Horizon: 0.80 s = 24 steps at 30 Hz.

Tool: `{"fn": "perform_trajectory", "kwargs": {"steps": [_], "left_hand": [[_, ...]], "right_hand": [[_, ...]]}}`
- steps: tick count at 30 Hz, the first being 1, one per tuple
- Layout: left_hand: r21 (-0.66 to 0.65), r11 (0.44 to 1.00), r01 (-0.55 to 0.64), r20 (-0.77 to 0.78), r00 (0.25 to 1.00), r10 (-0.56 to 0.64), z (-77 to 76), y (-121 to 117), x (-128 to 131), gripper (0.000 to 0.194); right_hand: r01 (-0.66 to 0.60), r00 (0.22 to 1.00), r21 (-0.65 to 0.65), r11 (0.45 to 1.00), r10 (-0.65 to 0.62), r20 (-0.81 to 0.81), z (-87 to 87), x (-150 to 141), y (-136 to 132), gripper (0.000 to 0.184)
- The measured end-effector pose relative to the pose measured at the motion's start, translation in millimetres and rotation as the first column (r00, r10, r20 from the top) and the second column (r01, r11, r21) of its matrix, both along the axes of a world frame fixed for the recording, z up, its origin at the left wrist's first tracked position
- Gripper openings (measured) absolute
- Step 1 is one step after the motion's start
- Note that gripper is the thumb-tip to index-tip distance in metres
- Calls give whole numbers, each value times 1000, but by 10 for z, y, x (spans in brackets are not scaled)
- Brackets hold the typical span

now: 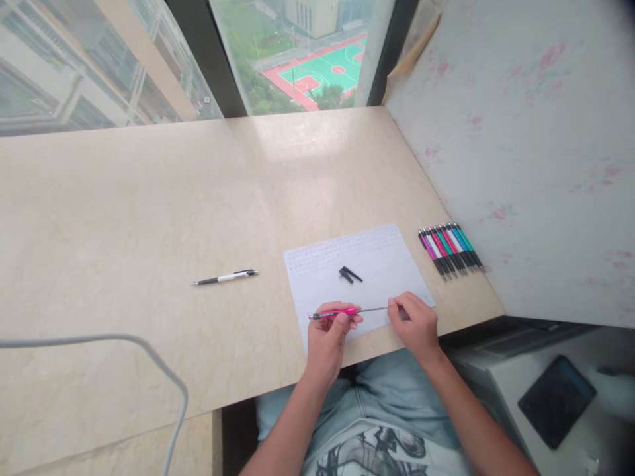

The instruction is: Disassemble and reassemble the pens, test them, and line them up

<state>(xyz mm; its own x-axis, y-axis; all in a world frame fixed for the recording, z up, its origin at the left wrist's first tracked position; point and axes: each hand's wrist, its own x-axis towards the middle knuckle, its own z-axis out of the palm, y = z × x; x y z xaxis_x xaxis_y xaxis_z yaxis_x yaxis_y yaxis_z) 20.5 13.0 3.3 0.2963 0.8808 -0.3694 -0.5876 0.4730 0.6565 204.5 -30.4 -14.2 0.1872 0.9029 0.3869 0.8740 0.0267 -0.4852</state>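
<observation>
My left hand is closed around the pink pen barrel, which lies almost level above the paper. A thin pen refill sticks out of the barrel's right end. The fingers of my right hand pinch the refill's far end, whose tip they hide. Just beyond my hands, two small black pen parts rest on the sheet of paper. Handwriting fills the sheet's upper part.
A white and black pen lies to the left of the paper. Several coloured pens are lined up by the wall at right. A grey cable curves over the desk at lower left. A dark tablet-like object is at lower right.
</observation>
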Motion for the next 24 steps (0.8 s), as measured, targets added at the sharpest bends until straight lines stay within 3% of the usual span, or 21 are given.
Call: {"fn": "perform_trajectory", "kwargs": {"steps": [8,13,19,24], "left_hand": [[-17,1000,18,-129,991,-20,5,4,-3,15],[-43,999,2,-110,994,-6,48,17,5,17],[-32,999,-33,-112,993,29,67,23,17,16],[-47,999,-13,-125,992,7,95,48,12,18]], "right_hand": [[14,1000,-65,998,-13,23,-9,-12,-3,23],[-57,998,-49,997,56,-31,54,-16,-26,25],[-160,962,28,987,162,-218,100,12,-46,18],[-206,870,24,978,194,-454,140,108,-71,17]]}}
